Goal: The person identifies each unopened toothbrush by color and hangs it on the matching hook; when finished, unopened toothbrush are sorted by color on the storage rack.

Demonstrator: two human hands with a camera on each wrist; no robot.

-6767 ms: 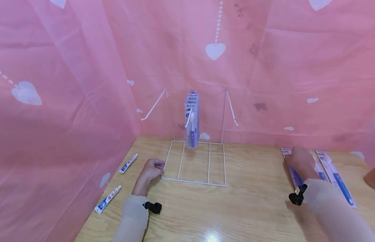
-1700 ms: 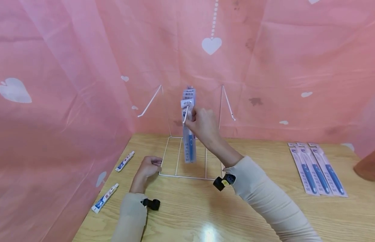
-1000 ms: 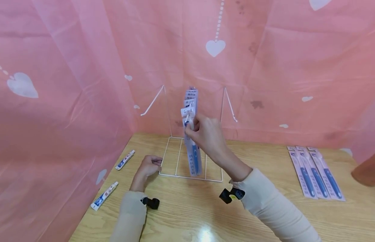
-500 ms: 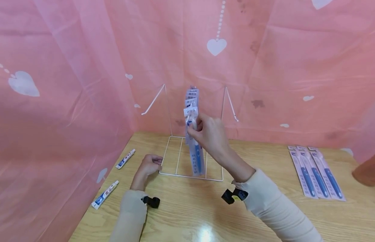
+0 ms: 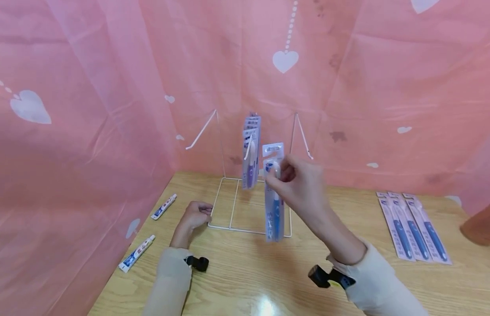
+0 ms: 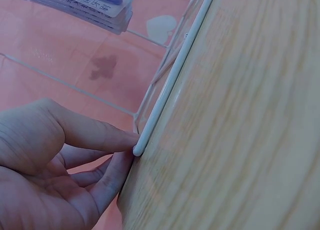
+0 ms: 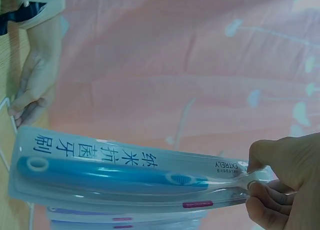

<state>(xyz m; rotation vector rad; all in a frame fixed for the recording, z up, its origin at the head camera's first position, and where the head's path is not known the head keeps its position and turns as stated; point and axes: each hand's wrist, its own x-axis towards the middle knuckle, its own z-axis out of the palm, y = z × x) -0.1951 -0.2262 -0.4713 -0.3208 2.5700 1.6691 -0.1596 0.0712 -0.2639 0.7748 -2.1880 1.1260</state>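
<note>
My right hand (image 5: 302, 184) pinches a packaged blue toothbrush (image 7: 115, 175) near its brush head. The pack hangs upright in front of the white wire rack (image 5: 250, 231), to the right of the middle hook and apart from it. On that hook hang several packaged toothbrushes (image 5: 250, 171), a purple one foremost. The left and right hooks carry nothing. My left hand (image 5: 195, 216) stays at the rack's front left corner; in the left wrist view its thumb and finger pinch the corner of the wire base.
Three packaged blue toothbrushes (image 5: 414, 232) lie side by side on the wooden table (image 5: 331, 281) at the right. Two toothpaste tubes (image 5: 137, 253) lie at the left. A brownish rounded object (image 5: 479, 224) stands at the right edge. A pink curtain (image 5: 347, 87) closes off the back.
Earlier my right hand reached among the packs at the right, then held the blue toothbrush pack at the middle hook. It has now drawn that pack off, rightward and forward. My left hand has stayed put.
</note>
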